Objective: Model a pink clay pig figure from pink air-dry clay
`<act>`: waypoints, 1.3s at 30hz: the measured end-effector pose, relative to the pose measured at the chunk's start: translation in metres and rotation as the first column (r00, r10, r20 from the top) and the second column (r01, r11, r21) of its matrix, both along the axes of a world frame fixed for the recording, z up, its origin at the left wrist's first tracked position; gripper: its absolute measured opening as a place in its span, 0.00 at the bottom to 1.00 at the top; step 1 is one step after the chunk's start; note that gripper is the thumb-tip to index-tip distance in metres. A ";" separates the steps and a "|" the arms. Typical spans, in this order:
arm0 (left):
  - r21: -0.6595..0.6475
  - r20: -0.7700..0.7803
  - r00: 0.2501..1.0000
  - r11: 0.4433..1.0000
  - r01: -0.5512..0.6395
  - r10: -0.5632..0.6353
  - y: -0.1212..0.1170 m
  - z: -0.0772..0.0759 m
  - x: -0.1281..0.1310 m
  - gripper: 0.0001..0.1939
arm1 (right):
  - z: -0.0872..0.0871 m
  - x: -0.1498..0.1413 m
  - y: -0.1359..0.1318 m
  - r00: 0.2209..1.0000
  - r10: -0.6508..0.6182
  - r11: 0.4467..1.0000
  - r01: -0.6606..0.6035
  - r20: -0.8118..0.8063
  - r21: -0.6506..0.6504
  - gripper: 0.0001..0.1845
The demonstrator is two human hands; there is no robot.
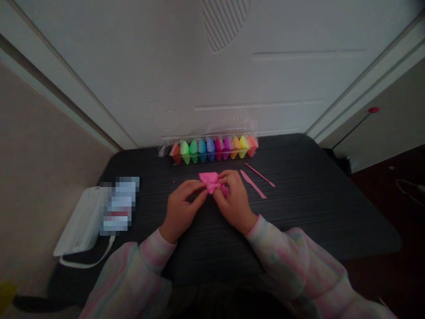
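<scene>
Both hands hold a small pink packet of modelling clay above the middle of the dark table. My left hand pinches its left edge between thumb and fingers. My right hand is closed around the right side, its fingers bent over the packet. The pink material looks crumpled between the fingertips; whether the wrapper is torn I cannot tell. Just right of my right hand lie a flat pink clay knife and a thin pink stick tool.
A clear tray with several coloured clay packets stands along the table's back edge, against a white door. At the left lie a white box-shaped device, a cable and a blurred-out phone-like thing.
</scene>
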State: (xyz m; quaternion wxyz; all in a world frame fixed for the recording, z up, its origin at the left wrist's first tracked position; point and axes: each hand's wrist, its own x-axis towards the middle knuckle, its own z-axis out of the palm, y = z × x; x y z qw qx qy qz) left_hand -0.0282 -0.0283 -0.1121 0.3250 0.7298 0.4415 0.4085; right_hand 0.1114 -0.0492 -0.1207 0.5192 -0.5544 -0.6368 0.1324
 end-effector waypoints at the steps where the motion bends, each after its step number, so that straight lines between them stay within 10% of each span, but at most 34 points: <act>1: 0.016 -0.022 1.000 1.000 0.001 -0.001 0.000 -0.001 0.000 0.07 | 0.000 0.000 0.000 1.000 0.003 1.000 -0.003 0.009 -0.002 0.07; 28: -0.093 0.035 0.986 0.983 -0.160 0.164 0.008 0.001 -0.005 0.03 | 0.008 0.002 0.000 0.990 0.066 0.976 -0.089 -0.123 -0.197 0.03; 39: 0.118 -0.015 0.999 0.992 -0.037 0.039 0.002 -0.002 -0.002 0.03 | 0.006 0.000 0.000 0.973 -0.008 0.949 -0.066 -0.233 -0.309 0.04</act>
